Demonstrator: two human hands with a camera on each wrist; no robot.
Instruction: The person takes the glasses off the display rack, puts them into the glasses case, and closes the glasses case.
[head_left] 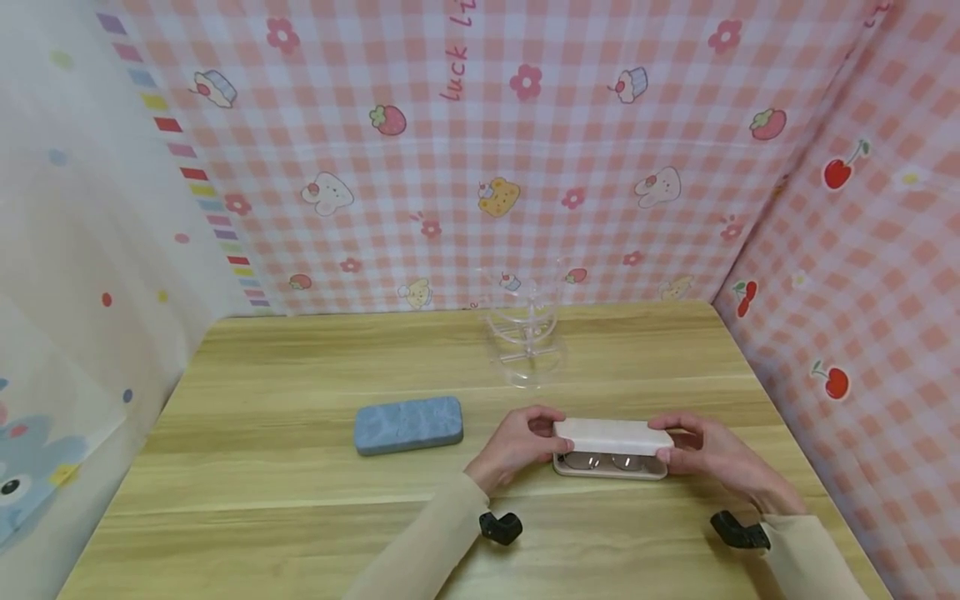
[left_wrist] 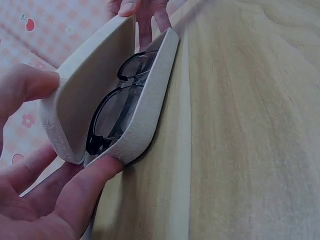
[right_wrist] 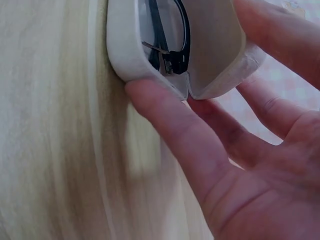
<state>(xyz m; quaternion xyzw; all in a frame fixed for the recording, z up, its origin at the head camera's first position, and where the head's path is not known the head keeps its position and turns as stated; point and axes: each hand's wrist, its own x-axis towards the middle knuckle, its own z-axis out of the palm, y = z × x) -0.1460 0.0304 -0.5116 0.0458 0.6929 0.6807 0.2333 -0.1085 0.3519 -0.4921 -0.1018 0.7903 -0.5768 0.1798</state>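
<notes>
A white glasses case lies on the table with its lid partly raised. Inside it rest black-framed glasses, their lenses showing through the gap. My left hand holds the case's left end, with the thumb on the lid and a finger against the base in the left wrist view. At the opposite end my right hand grips the case likewise, one finger pressed to the base's corner in the right wrist view. A blue glasses case, closed, lies to the left of my left hand.
Behind the hands a clear plastic stand with round tiers stands toward the back of the wooden table. Patterned cloth hangs along the back and both sides. Each sleeve's cuff has a black wrist device.
</notes>
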